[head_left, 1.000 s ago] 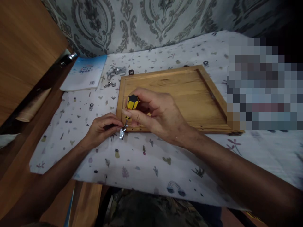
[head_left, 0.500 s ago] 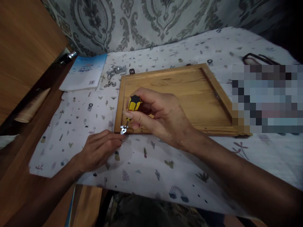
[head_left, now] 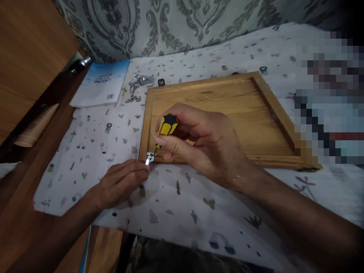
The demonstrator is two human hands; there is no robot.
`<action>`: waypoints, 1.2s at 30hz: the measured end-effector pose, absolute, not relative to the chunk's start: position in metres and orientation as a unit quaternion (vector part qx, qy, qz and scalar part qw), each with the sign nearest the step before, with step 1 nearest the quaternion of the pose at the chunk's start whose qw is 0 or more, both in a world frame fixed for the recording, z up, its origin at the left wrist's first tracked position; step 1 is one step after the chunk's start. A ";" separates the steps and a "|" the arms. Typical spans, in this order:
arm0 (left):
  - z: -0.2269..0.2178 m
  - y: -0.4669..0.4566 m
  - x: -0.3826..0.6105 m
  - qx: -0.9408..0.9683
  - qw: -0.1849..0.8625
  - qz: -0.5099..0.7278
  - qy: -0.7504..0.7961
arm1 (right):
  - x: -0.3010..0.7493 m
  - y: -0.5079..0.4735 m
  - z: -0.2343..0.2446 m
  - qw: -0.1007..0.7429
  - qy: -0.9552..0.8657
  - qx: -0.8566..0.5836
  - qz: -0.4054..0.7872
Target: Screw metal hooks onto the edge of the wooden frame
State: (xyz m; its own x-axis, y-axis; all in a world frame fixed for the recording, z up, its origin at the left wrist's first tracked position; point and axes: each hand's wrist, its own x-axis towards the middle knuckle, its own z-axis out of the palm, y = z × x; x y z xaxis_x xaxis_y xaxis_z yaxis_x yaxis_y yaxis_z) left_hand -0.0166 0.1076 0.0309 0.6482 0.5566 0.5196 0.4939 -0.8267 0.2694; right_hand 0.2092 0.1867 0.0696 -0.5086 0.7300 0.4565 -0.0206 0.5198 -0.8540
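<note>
My right hand [head_left: 207, 140] wraps its thumb and fingers around the yellow-and-black handle of a screwdriver [head_left: 168, 125]. The screwdriver leans, its thin shaft reaching down to a small silver hinge [head_left: 150, 156] at the near left corner of a framed wooden panel [head_left: 199, 96]. Whether the tip sits in a screw is too small to tell. My left hand [head_left: 122, 184] has its fingers closed at the near end of the hinge, just off the panel's edge; the fingertips' grip is partly hidden.
Beyond the panel's left side lie a pile of silver hinges [head_left: 141, 81] and a cluster of small screws [head_left: 133, 99]. A blue-and-white book [head_left: 99, 85] and a beige tube [head_left: 36, 127] are farther left. The patterned tablecloth [head_left: 176, 212] covers the table.
The view has shifted a little, so the panel appears farther right. Both hands keep their holds at the same corner; the bright near end of the hinge shows more beside my left fingers.
</note>
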 end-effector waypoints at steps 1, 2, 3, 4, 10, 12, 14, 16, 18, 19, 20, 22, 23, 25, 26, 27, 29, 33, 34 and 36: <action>0.031 0.108 -0.016 0.906 0.054 0.304 0.290 | 0.209 0.186 0.070 0.438 -0.754 -0.237 0.429; 0.031 0.108 -0.016 0.906 0.056 0.305 0.290 | 0.209 0.186 0.070 0.438 -0.753 -0.239 0.428; 0.031 0.109 -0.016 0.905 0.057 0.305 0.290 | 0.209 0.185 0.070 0.438 -0.753 -0.241 0.427; 0.031 0.109 -0.016 0.905 0.056 0.305 0.292 | 0.209 0.185 0.071 0.438 -0.754 -0.242 0.426; 0.038 0.103 -0.013 0.887 0.070 0.316 0.330 | 0.209 0.187 0.071 0.433 -0.759 -0.240 0.422; 0.040 0.101 -0.013 0.853 0.104 0.345 0.378 | 0.209 0.187 0.070 0.436 -0.758 -0.238 0.422; 0.040 0.102 -0.012 0.797 0.146 0.395 0.433 | 0.209 0.188 0.070 0.439 -0.757 -0.237 0.422; 0.039 0.105 -0.013 0.734 0.186 0.438 0.484 | 0.209 0.188 0.070 0.439 -0.756 -0.239 0.424; 0.037 0.110 -0.014 0.694 0.217 0.442 0.525 | 0.209 0.188 0.071 0.438 -0.753 -0.242 0.428; 0.036 0.113 -0.014 0.685 0.226 0.434 0.539 | 0.209 0.187 0.071 0.438 -0.751 -0.243 0.430; 0.035 0.116 -0.015 0.684 0.232 0.424 0.547 | 0.209 0.187 0.071 0.438 -0.750 -0.243 0.432; 0.033 0.121 -0.016 0.694 0.241 0.406 0.543 | 0.209 0.187 0.072 0.439 -0.749 -0.242 0.433; 0.033 0.124 -0.016 0.702 0.246 0.399 0.537 | 0.209 0.187 0.072 0.439 -0.750 -0.242 0.433; 0.033 0.127 -0.016 0.716 0.253 0.384 0.525 | 0.209 0.187 0.073 0.437 -0.750 -0.242 0.433; 0.033 0.128 -0.015 0.723 0.256 0.374 0.521 | 0.209 0.187 0.073 0.435 -0.751 -0.242 0.434; 0.034 0.129 -0.015 0.729 0.258 0.366 0.518 | 0.209 0.187 0.074 0.434 -0.752 -0.241 0.434; 0.035 0.131 -0.013 0.741 0.259 0.352 0.510 | 0.210 0.187 0.073 0.434 -0.754 -0.239 0.432; 0.034 0.134 -0.014 0.756 0.257 0.347 0.492 | 0.210 0.188 0.072 0.438 -0.759 -0.238 0.419; 0.033 0.135 -0.015 0.757 0.259 0.347 0.490 | 0.210 0.188 0.072 0.436 -0.760 -0.239 0.418; 0.032 0.137 -0.018 0.754 0.267 0.346 0.490 | 0.210 0.189 0.072 0.432 -0.761 -0.238 0.421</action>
State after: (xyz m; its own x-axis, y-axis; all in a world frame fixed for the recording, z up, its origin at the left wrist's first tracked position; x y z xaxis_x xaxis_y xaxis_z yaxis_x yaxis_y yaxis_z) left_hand -0.0176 0.1366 0.0317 0.2814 0.9239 0.2594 0.5544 -0.3772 0.7419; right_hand 0.2100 0.1890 0.0716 -0.5130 0.7265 0.4571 -0.0007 0.5322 -0.8466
